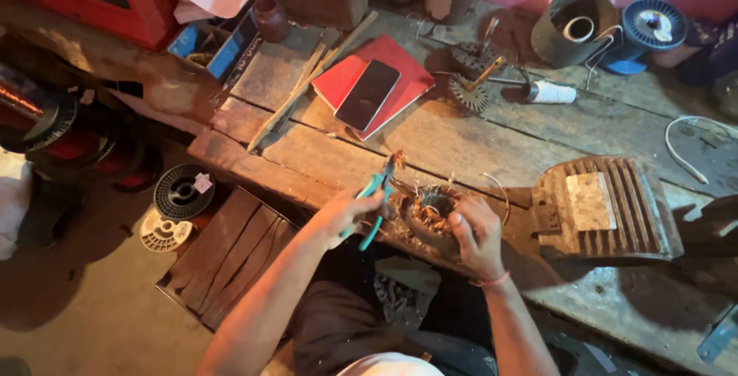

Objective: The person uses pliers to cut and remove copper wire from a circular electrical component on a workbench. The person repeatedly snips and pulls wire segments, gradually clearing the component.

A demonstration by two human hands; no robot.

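Left hand [342, 214] grips teal pliers [377, 191]; right hand [477, 234] apparently clasps the stator [430, 211].

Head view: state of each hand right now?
Left hand: closed on teal-handled pliers.
Right hand: gripping round copper-wound motor stator on the wooden workbench.

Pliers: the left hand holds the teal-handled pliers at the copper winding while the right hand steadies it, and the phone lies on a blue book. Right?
Not quite. The head view shows the phone lying on a red book, not blue. The rest holds: the left hand grips the pliers at the winding, and the right hand steadies it.
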